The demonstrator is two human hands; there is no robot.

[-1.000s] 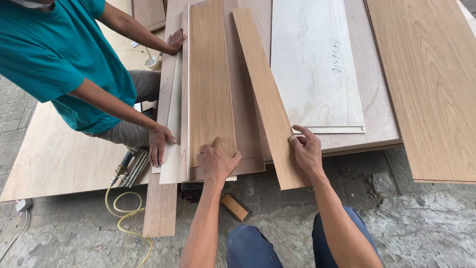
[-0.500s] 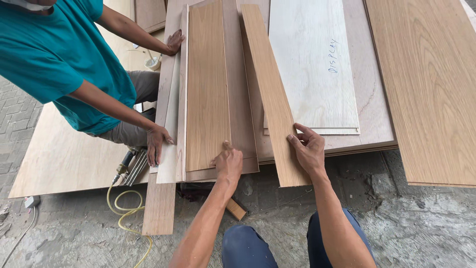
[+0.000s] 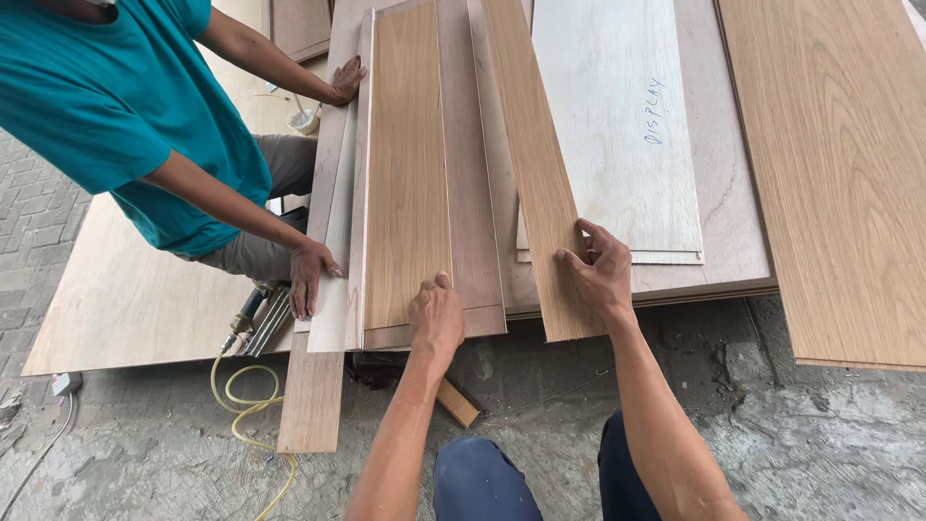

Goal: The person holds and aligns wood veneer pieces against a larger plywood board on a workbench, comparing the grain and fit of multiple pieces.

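**Partway: veneered strips being laid out on the stack**

Currently the wide oak-veneered rectangular panel (image 3: 407, 164) is lying flat on the brown plywood stack (image 3: 733, 241), its near end pressed by the curled left hand (image 3: 436, 314). The narrow oak-veneered strip (image 3: 535, 164) is laid slanted beside it, pinned under the spread right hand (image 3: 600, 270); nothing is gripped. Alignment is judged unfinished. A co-worker's hand (image 3: 311, 275) rests on the pale edge board (image 3: 333, 270).

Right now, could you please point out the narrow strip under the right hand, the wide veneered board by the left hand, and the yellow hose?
narrow veneered strip (image 3: 536, 164), head view, mid-length face.
wide veneered board (image 3: 407, 164), head view, centre face.
yellow hose (image 3: 241, 400), head view, coiled part.
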